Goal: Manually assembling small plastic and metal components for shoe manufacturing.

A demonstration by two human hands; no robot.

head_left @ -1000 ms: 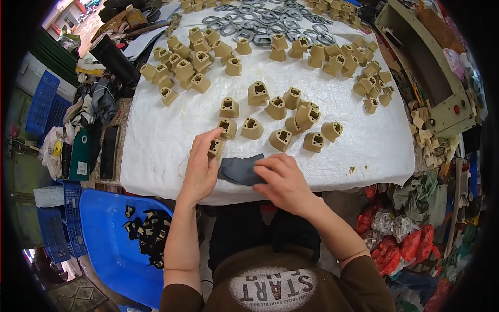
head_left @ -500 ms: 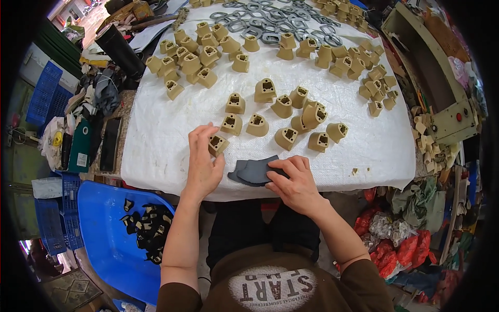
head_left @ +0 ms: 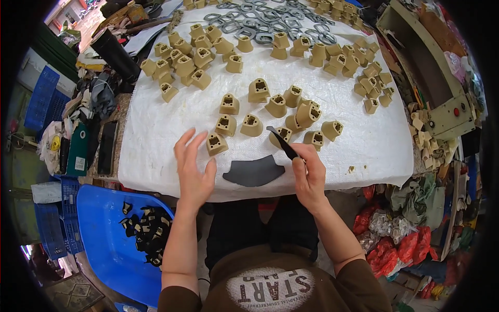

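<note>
Between the thumb and fingers of my right hand (head_left: 310, 174) a thin dark curved piece (head_left: 283, 141), like cut leather or rubber, is held up on edge. A second dark grey piece (head_left: 253, 171), arc-shaped, lies flat on the white cloth between my hands. My left hand (head_left: 195, 171) is open, fingers spread, above the cloth and holding nothing. Just right of its fingers stands a tan tapered block (head_left: 216, 144) with a square hole and small round holes on top. Several like it stand beyond, one tan block (head_left: 280, 136) partly behind the raised piece.
More tan blocks (head_left: 184, 66) and grey metal rings (head_left: 262, 38) cover the far part of the white cloth (head_left: 156, 135). A blue tub (head_left: 99, 234) with dark pieces stands at lower left. Red plastic bags (head_left: 400, 255) lie at lower right, below a beige metal box (head_left: 452, 119).
My right hand has lifted one dark piece off the other and turned it on edge. My left hand has moved left, away from the nearest tan block, its fingers spread.
</note>
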